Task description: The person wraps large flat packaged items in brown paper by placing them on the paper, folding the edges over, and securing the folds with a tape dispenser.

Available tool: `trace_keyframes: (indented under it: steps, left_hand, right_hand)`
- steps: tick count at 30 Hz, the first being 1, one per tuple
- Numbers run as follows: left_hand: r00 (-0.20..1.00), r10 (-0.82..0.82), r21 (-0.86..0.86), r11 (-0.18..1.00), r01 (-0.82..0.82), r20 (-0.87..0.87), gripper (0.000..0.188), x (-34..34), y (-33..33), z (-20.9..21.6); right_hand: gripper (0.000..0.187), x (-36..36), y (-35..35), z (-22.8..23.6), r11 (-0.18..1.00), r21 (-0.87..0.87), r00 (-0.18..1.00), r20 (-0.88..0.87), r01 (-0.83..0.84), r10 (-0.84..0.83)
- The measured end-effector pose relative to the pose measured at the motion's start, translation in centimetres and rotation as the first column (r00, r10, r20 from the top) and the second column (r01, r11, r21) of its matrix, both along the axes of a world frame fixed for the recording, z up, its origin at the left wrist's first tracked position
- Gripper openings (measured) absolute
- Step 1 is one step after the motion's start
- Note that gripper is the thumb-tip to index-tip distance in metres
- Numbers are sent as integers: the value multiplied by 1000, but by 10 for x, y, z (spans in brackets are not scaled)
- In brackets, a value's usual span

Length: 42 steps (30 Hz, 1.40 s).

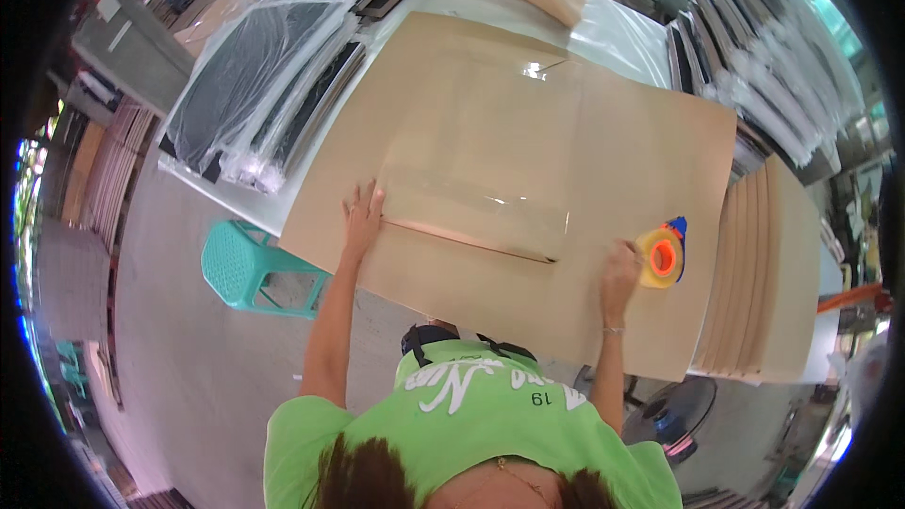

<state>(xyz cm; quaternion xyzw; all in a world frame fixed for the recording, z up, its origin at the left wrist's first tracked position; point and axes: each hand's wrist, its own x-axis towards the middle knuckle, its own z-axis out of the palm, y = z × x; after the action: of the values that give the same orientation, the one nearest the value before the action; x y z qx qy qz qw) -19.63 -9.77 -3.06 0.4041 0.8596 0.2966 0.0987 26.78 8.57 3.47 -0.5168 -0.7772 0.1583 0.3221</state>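
Observation:
A large sheet of brown cardboard (452, 302) lies over the table before me. On it is a folded cardboard piece (471, 151) with shiny strips of clear tape and a narrow dark slit along its near edge. My left hand (362, 217) rests with its fingers spread at the left end of that slit. To the right, my right hand (619, 273) is curled just left of a tape dispenser (663, 256), a yellowish roll with an orange core and blue frame. Its fingers are slightly blurred, and whether they touch the roll or hold anything is unclear.
Plastic-wrapped dark panels (255, 85) are stacked at the left of the white table (627, 42). More wrapped panels (764, 57) stand at the far right, above a stack of cardboard sheets (764, 273). A green stool (250, 264) is on the left; a fan (674, 415) stands at lower right.

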Motion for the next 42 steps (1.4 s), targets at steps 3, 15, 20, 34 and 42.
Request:
trace_keyframes:
  steps: [3, 15, 20, 34, 42]
  left_hand:
    - [997, -77, -121, 990, 76, -11, 58, -1, -19, 6]
    - [881, -419, 24, 901, 434, -219, 53, 28, 129, 35]
    - [826, -461, -106, 886, 452, -326, 55, 3, 233, 27]
    - [940, -238, -158, 966, 203, -246, 61, -121, 405, 30]
    - [869, -275, -146, 961, 235, -411, 62, -93, 377, 24]
  right_hand:
    - [39, -72, -25, -11, 998, 51, 998, 59, -20, 17]
    - [58, -287, 42, -26, 939, -3, 881, 346, -343, 323]
    - [62, -350, 161, -34, 964, -12, 897, 365, -264, 251]
    - [66, -327, 379, -43, 998, -36, 929, 367, 51, -34]
    - [61, -360, 285, -45, 986, 48, 945, 299, -157, 135]
